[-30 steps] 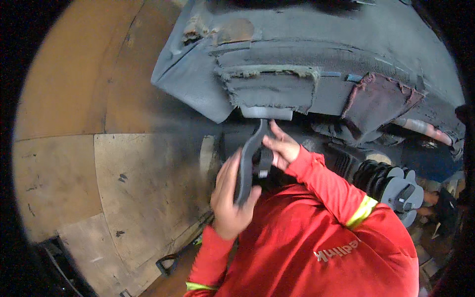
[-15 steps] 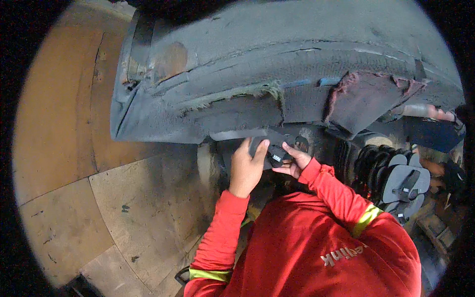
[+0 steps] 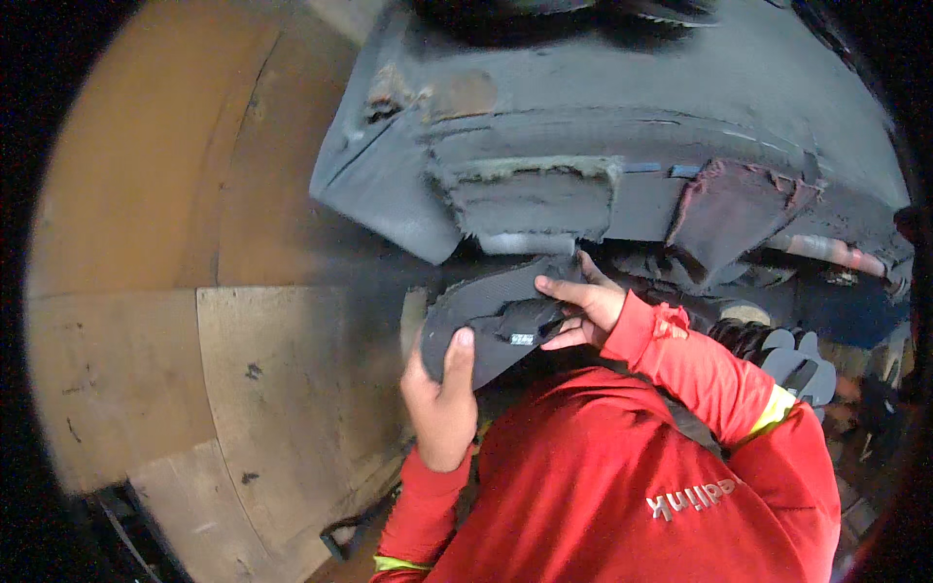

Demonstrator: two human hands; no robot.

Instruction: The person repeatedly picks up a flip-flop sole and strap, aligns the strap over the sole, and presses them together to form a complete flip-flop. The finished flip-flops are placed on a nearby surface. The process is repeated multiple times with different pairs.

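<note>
Between my two hands is a dark grey flip-flop [image 3: 486,301] with a black strap and a small white label on the strap. My left hand [image 3: 445,394] pinches its wide end at the lower left, thumb on top. At the other end, my right hand [image 3: 588,303] is closed on the edge and strap, fingers partly beneath. The sandal lies tilted just in front of the table's near edge, above my lap.
A worktable [image 3: 641,87] covered in worn grey cloth stands ahead, with frayed patches and a reddish flap [image 3: 739,209] hanging off its front. Several grey flip-flops [image 3: 802,364] are stacked at my right. Worn wooden boards [image 3: 126,379] cover the floor at left.
The flip-flop has turned so its broad face shows. My left hand has moved down and left to its wide end; my right hand stays near the strap. The view has shifted too.
</note>
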